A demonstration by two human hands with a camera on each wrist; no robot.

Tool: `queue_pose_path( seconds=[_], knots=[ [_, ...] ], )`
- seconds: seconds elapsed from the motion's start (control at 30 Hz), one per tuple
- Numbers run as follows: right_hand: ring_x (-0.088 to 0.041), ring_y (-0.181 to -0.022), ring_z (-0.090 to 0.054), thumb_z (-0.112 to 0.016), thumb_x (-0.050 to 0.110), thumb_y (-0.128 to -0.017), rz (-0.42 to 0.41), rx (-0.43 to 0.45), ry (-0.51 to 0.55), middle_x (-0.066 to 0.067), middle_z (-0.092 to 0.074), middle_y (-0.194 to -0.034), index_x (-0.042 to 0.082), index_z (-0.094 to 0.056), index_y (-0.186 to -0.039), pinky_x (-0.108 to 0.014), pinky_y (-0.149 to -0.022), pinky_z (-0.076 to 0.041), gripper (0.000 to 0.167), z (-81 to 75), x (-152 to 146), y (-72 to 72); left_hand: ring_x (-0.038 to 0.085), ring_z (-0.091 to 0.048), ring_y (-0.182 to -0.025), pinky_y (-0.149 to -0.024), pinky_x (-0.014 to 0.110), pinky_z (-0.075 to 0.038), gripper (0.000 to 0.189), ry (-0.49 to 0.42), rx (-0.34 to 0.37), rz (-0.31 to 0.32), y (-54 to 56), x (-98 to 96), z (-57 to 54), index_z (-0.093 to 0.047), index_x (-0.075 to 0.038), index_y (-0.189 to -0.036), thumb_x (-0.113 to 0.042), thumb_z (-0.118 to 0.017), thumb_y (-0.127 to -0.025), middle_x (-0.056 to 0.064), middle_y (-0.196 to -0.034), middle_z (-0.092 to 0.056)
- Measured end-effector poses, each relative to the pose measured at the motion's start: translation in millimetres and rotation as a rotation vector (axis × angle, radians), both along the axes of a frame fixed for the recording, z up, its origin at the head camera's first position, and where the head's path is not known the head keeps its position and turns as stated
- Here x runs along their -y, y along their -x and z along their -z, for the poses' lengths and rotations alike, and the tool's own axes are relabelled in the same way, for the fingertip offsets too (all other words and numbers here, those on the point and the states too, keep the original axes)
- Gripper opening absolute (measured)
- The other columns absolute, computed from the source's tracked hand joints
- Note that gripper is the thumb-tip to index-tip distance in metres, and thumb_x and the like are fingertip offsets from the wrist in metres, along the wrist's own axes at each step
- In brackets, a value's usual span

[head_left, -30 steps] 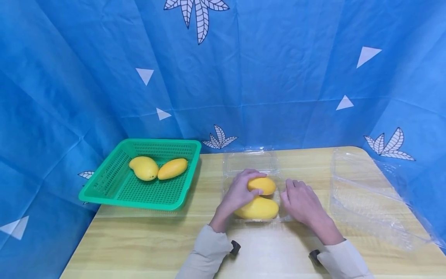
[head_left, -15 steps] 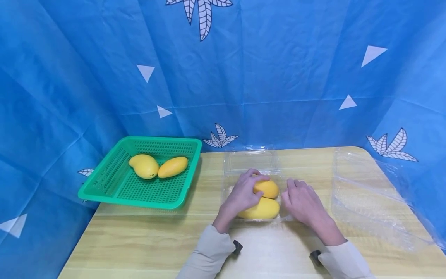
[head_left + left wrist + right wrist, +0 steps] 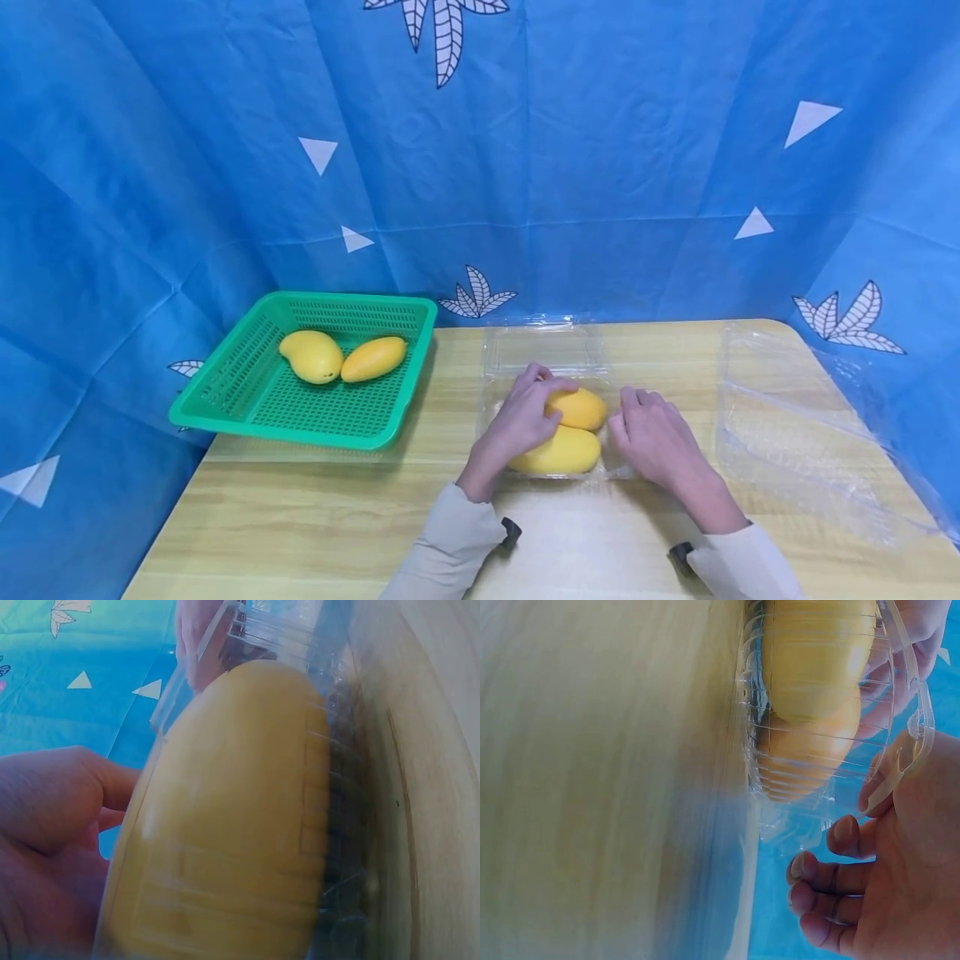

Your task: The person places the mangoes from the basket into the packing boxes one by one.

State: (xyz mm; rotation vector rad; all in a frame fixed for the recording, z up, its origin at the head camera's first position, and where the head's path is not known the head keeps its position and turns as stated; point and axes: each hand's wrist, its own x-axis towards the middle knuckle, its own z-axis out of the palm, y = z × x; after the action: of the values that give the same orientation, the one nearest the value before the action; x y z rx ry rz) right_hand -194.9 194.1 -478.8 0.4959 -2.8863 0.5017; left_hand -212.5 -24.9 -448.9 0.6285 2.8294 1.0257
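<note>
A clear plastic clamshell box (image 3: 543,348) lies with its lid laid back and two yellow mangoes inside. My left hand (image 3: 517,421) reaches in from the left and grips the far mango (image 3: 587,410) between thumb and fingers. The near mango (image 3: 564,454) lies in front of it, along the box's front wall, and fills much of the left wrist view behind the plastic. At the box's right side is my right hand (image 3: 660,437). In the right wrist view its thumb and forefinger pinch the box's rim (image 3: 922,742), with the other fingers loosely bent.
A green perforated basket (image 3: 322,437) on the left holds two more mangoes (image 3: 311,357). Further clear plastic boxes (image 3: 795,442) lie at the table's right side. A blue patterned cloth (image 3: 600,167) hangs behind the wooden table (image 3: 315,517).
My left hand has shifted the far mango a little to the right and closer to me, against the near one. The right hand keeps its place at the box's rim.
</note>
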Motion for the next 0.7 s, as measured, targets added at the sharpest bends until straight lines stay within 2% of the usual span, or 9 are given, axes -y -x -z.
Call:
queue_pose_path(
  seconds=[0.13,0.33,0.47,0.57,0.7],
  knots=[
    [-0.022,-0.069,-0.042,-0.047,0.015,-0.097,0.0,0.008,0.0,-0.003,-0.042,-0.071,0.011,-0.045,-0.084,-0.036,-0.062,-0.039,0.014,0.2,0,-0.9,0.025,-0.05,-0.126,-0.104,0.043,-0.048,0.047,0.015,0.002,-0.005,-0.6,1.3,-1.1,-0.069,-0.019,-0.133,0.002,-0.069,-0.091,0.006,-0.135,-0.054],
    [-0.022,-0.069,-0.042,-0.046,0.015,-0.098,-0.004,0.013,0.007,-0.003,-0.042,-0.072,0.011,-0.045,-0.084,-0.036,-0.062,-0.038,0.014,-0.7,0,-2.7,0.023,-0.053,-0.122,-0.105,0.042,-0.049,0.048,0.007,0.001,-0.002,-1.4,5.2,-1.6,-0.07,-0.019,-0.131,0.008,-0.065,-0.091,0.003,-0.132,-0.058],
    [-0.022,-0.069,-0.041,-0.046,0.015,-0.098,-0.001,0.01,0.008,-0.003,-0.041,-0.071,0.011,-0.045,-0.084,-0.035,-0.062,-0.038,0.015,-1.2,1,-3.5,0.022,-0.055,-0.122,-0.104,0.041,-0.049,0.043,-0.01,0.006,0.021,-1.4,10.1,-3.1,-0.07,-0.018,-0.131,0.004,-0.063,-0.094,0.003,-0.131,-0.06],
    [-0.022,-0.068,-0.04,-0.046,0.014,-0.098,0.0,0.011,0.011,-0.003,-0.041,-0.071,0.011,-0.045,-0.084,-0.035,-0.062,-0.037,0.015,-1.4,1,-4.0,0.022,-0.056,-0.121,-0.104,0.041,-0.049,0.038,-0.034,0.008,0.033,-1.5,15.9,-6.1,-0.071,-0.016,-0.129,0.0,-0.064,-0.096,0.003,-0.129,-0.061],
    [-0.022,-0.069,-0.04,-0.046,0.014,-0.098,0.002,0.012,0.015,-0.003,-0.041,-0.072,0.01,-0.045,-0.084,-0.036,-0.062,-0.037,0.015,-1.5,1,-4.3,0.024,-0.057,-0.124,-0.107,0.044,-0.047,0.034,-0.103,0.003,0.008,0.9,25.8,-10.1,-0.072,-0.014,-0.127,0.0,-0.065,-0.097,0.004,-0.129,-0.063]
  ],
)
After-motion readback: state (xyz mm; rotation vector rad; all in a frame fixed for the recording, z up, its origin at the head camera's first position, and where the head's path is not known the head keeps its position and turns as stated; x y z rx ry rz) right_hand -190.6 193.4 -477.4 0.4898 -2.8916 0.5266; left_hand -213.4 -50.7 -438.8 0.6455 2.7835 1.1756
